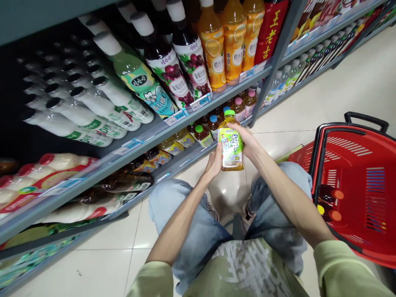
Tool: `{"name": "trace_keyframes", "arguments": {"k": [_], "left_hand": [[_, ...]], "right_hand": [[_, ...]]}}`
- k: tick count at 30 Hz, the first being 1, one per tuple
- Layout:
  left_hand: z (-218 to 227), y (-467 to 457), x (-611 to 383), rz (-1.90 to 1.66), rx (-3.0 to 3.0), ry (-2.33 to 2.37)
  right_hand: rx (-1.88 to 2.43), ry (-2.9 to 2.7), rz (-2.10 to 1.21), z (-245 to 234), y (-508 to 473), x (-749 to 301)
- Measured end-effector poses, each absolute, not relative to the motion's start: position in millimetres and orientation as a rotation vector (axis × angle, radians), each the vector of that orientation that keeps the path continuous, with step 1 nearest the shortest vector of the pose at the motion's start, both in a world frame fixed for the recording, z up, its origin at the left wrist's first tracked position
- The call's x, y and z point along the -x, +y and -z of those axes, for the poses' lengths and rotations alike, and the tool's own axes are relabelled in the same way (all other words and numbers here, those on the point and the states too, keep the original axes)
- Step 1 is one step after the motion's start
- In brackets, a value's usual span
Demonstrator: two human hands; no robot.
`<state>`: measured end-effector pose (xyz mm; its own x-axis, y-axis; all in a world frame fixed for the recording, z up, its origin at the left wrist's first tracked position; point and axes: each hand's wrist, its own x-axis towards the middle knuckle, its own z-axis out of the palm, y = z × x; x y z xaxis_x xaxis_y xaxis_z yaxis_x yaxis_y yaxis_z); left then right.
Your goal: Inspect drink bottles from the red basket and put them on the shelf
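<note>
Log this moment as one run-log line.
left hand: holding green-capped clear plastic bottle | right hand: same bottle | green label: facing camera | red plastic basket: at right, orange-capped bottles inside

One left hand, one right hand and one Longjing tea bottle figure alongside one red shopping basket, where two orange caps and one yellow cap show. Two grape-juice bottles, three orange-juice bottles and one teal-labelled bottle line the front row.
</note>
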<state>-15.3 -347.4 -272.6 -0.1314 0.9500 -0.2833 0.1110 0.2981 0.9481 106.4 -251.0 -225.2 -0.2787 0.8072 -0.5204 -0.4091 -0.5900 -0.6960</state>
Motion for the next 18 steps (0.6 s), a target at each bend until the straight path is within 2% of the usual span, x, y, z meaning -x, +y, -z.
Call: {"name": "trace_keyframes", "arguments": {"k": [7, 18], "left_hand": [[290.4, -341.4, 20.8, -1.055, -0.892, 1.389], [282.8, -339.1, 22.3, -1.084, -1.189, 1.455]], "right_hand": [[1.179, -0.484, -1.881, 226.3, -254.4, -101.3], [1.202, -0.323, -1.689, 225.1, -244.9, -105.3]]}}
